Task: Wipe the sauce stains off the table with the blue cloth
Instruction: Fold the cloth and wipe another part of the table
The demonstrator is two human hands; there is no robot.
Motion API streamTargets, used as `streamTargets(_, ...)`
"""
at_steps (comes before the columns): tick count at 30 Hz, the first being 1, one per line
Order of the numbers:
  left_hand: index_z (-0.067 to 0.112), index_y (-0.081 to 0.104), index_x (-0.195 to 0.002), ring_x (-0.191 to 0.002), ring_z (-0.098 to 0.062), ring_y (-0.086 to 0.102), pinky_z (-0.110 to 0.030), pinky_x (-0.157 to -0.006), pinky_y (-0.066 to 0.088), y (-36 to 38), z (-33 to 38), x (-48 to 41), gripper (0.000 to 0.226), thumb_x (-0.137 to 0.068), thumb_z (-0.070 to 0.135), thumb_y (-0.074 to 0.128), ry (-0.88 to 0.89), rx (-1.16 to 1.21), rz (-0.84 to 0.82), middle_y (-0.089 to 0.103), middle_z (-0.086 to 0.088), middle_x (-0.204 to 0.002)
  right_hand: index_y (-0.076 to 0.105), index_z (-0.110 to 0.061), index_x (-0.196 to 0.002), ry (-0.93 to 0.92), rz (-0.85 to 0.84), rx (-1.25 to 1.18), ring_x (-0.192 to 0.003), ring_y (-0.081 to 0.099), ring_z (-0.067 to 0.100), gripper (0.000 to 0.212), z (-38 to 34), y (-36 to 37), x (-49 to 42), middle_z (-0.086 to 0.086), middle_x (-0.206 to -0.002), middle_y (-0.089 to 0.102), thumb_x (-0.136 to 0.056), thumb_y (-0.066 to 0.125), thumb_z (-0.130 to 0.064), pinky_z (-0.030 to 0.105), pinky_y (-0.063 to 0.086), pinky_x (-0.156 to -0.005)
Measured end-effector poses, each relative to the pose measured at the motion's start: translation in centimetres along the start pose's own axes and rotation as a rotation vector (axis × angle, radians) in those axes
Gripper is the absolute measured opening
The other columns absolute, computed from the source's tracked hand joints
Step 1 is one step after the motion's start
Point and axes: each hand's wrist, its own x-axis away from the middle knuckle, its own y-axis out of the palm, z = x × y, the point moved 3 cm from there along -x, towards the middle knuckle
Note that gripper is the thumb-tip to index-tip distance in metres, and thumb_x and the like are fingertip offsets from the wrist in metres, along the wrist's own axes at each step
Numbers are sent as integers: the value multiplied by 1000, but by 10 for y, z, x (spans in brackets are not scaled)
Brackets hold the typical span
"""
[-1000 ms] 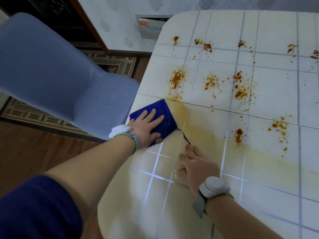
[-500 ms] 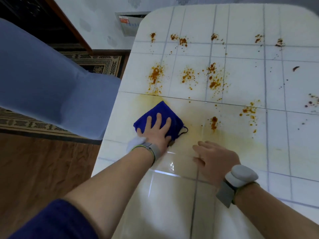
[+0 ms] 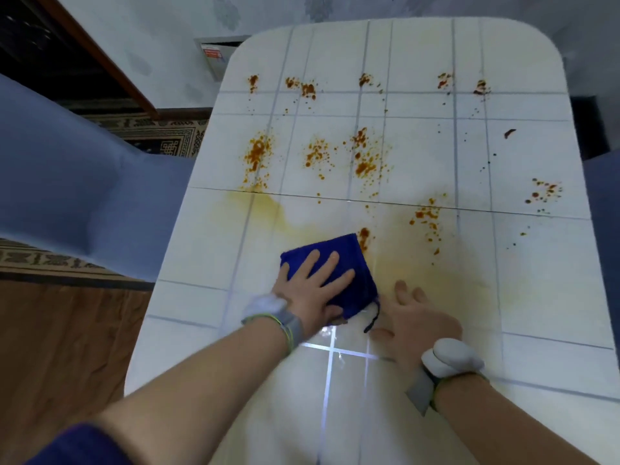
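Note:
A folded blue cloth (image 3: 355, 263) lies on the white tiled table (image 3: 503, 297), near its middle. My left hand (image 3: 312, 286) presses flat on the cloth with fingers spread. Just right of the cloth, my right hand (image 3: 412, 317) rests flat on the tabletop with straight fingers. An orange-brown sauce stain (image 3: 364, 234) touches the cloth's far corner. More sauce stains (image 3: 364, 159) dot the far half of the table, and others (image 3: 426, 216) lie to the right. Pale yellow smears (image 3: 261, 209) mark the tiles around the cloth.
A blue upholstered chair (image 3: 67, 182) stands against the table's left edge. Another blue chair (image 3: 600, 203) shows at the right edge. Wooden floor and a patterned rug (image 3: 161, 135) lie to the left. A wall stands behind the table's far end.
My left hand has slid the cloth rightwards from the table's left edge to the stain near the middle. My right hand stays on the table beside it. The view has shifted right.

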Motion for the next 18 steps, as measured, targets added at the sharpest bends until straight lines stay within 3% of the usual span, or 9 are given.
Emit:
streamTargets(3, 51, -5, -149, -149, -21, -11, -56, -116, 13, -13, -13, -12, 68, -97, 55, 38, -185, 94, -9, -16, 13, -161, 32, -34, -139, -61, 37, 82, -129, 38, 24, 55, 12, -1, 1, -2, -151, 28, -89, 44, -54, 42, 38, -97)
streamTargets(5, 47, -3, -150, -149, -25, -12, -59, -114, 14, -13, 17, -11, 65, -99, 48, 37, -263, 157, -13, -16, 10, -162, 33, -35, -141, -60, 70, 39, -133, 37, 22, 60, 16, 4, 3, -4, -153, 28, -88, 51, -54, 39, 42, -92)
streamTargets(7, 47, -4, -150, -149, -27, -13, -61, -113, 11, -6, 54, -5, 64, -100, 48, 36, -112, 68, -9, -17, 11, -161, 55, -32, -127, -76, 63, -51, -124, 50, 26, 58, 19, 11, 5, -2, -143, 47, -75, 72, -49, 41, 51, -75)
streamTargets(9, 50, -8, -149, -149, -23, -14, -59, -115, 9, -4, 49, -3, 67, -98, 54, 36, 69, -38, -2, -17, 13, -161, 71, -26, -98, -88, 81, -71, -105, 63, 30, 49, 23, 17, 3, 3, -124, 64, -56, 86, -45, 40, 53, -53)
streamTargets(11, 51, -7, -149, -149, -19, -12, -55, -117, 12, -15, 19, -16, 71, -96, 58, 39, 63, -34, -15, -16, 15, -161, 67, -28, -107, -60, 98, -37, -114, 58, 27, 49, 19, 15, 2, 1, -133, 58, -64, 79, -49, 40, 54, -61)
streamTargets(14, 49, -4, -150, -149, -21, -11, -57, -116, 14, -30, 14, -35, 70, -97, 51, 41, -198, 109, -24, -16, 13, -161, 40, -29, -138, -73, 164, -6, -139, 29, 24, 54, 20, 19, -2, -3, -155, 26, -90, 53, -50, 36, 46, -87)
streamTargets(16, 46, -2, -150, -149, -25, -13, -61, -114, 12, -25, 49, -31, 65, -99, 45, 38, -212, 151, -10, -16, 11, -161, 48, -28, -133, -63, 133, -58, -135, 37, 26, 55, 21, 17, 2, -2, -150, 37, -85, 62, -49, 36, 49, -82)
streamTargets(18, 47, -3, -150, -149, -26, -13, -61, -114, 10, -13, 70, -18, 63, -101, 47, 35, -91, 58, -5, -17, 11, -161, 67, -29, -112, -58, 60, -107, -116, 58, 28, 56, 22, 20, 5, -2, -127, 62, -63, 82, -49, 35, 53, -64)
